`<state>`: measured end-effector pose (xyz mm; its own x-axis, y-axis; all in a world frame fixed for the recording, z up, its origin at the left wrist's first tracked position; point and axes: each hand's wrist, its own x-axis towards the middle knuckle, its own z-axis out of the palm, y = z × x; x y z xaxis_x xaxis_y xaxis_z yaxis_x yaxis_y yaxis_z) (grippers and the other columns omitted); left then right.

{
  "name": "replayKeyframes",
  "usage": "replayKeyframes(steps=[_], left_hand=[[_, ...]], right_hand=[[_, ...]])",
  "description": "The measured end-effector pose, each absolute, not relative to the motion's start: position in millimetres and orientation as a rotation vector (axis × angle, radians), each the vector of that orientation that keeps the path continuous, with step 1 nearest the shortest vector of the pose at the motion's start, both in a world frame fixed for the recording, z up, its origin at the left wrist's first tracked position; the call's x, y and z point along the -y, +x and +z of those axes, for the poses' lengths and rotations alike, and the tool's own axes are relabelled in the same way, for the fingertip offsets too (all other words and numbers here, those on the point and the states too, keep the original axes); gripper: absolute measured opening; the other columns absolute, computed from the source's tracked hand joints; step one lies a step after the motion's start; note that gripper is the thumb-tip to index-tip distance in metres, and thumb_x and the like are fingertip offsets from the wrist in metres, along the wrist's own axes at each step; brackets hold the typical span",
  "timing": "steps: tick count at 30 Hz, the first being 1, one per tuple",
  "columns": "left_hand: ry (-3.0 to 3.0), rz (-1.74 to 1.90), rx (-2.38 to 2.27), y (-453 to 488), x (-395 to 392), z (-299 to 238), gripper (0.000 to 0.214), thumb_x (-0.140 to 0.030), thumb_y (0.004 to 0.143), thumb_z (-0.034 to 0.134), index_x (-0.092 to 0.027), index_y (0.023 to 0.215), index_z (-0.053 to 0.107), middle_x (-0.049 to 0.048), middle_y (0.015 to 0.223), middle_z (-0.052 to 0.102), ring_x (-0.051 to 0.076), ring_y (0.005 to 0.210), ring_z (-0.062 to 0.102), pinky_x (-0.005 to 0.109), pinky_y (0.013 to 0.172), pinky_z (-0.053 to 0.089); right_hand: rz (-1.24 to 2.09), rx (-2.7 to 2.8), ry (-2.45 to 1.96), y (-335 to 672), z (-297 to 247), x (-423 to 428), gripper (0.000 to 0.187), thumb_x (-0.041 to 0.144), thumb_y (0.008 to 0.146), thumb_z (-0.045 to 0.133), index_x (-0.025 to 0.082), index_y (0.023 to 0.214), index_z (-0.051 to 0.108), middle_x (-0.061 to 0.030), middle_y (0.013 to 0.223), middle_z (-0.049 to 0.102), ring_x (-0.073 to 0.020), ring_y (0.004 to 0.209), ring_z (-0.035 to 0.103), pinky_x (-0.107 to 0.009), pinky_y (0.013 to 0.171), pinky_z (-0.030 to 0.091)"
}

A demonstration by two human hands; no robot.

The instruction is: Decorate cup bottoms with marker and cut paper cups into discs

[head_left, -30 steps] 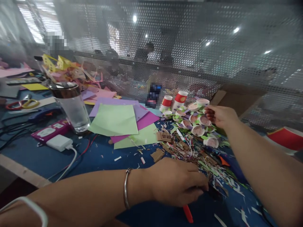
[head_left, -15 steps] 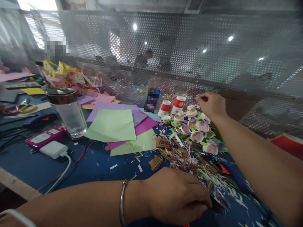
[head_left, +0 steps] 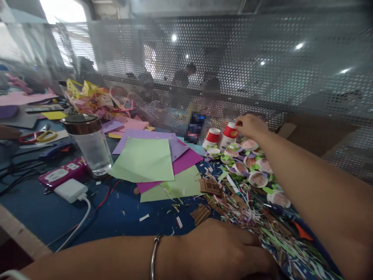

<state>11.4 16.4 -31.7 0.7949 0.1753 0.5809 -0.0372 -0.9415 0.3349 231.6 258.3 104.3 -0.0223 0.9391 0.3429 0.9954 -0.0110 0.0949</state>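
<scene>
My right hand (head_left: 249,125) reaches far across the table, its fingers pinched around the top of a red and white paper cup (head_left: 230,134). A second red and white cup (head_left: 212,137) stands just left of it. Below my right forearm lie several round paper cup pieces (head_left: 250,165) mixed with green and purple bits. My left hand (head_left: 224,251) rests knuckles up at the near edge of a heap of shredded paper scraps (head_left: 256,217). Its fingers curl down, and what they hold is hidden. A metal bangle (head_left: 153,256) circles that wrist.
Green and purple paper sheets (head_left: 148,161) lie mid-table. A lidded glass of water (head_left: 90,144) stands left of them, with a purple power strip (head_left: 62,175), a white charger (head_left: 70,190) and cables. Scissors (head_left: 37,136) and paper crafts sit far left. A perforated metal screen (head_left: 262,70) walls the back.
My right hand has moved up and left from the round cup pieces to the top of the red cup. My left hand has stayed at the scrap heap while the view shifted.
</scene>
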Motion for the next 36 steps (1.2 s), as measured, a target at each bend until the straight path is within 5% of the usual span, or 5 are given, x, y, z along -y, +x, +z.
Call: replayKeyframes(steps=[20, 27, 36], left_hand=[[2.391, 0.913, -0.46, 4.4, -14.8, -8.3, 0.021, -0.021, 0.09, 0.054, -0.013, 0.099, 0.071, 0.0071, 0.089, 0.071, 0.014, 0.076, 0.065, 0.025, 0.071, 0.055], [2.363, 0.89, -0.45, 6.8, -13.7, -9.5, 0.021, -0.021, 0.088, 0.055, -0.013, 0.098, 0.071, 0.0079, 0.088, 0.072, 0.015, 0.075, 0.066, 0.026, 0.071, 0.055], [2.395, 0.837, -0.446, 8.1, -18.5, -12.9, 0.019, -0.022, 0.087, 0.057, -0.014, 0.098, 0.071, 0.0058, 0.083, 0.07, 0.015, 0.075, 0.065, 0.024, 0.068, 0.054]], right_hand=[[-0.655, 1.953, -1.907, 248.0, 161.2, -219.2, 0.03, 0.035, 0.098, 0.063, 0.018, 0.123, 0.064, -0.0096, 0.127, 0.065, -0.023, 0.108, 0.065, -0.046, 0.092, 0.055], [-0.594, 1.919, -1.822, 249.1, 135.7, -229.0, 0.006, 0.022, 0.085, 0.068, 0.022, 0.079, 0.067, -0.0088, 0.1, 0.068, -0.0273, 0.098, 0.064, -0.037, 0.087, 0.048], [-0.44, 1.895, -1.778, 247.0, 107.4, -265.4, 0.008, 0.021, 0.075, 0.07, 0.024, 0.078, 0.064, -0.0063, 0.088, 0.063, -0.0279, 0.093, 0.062, -0.039, 0.087, 0.048]])
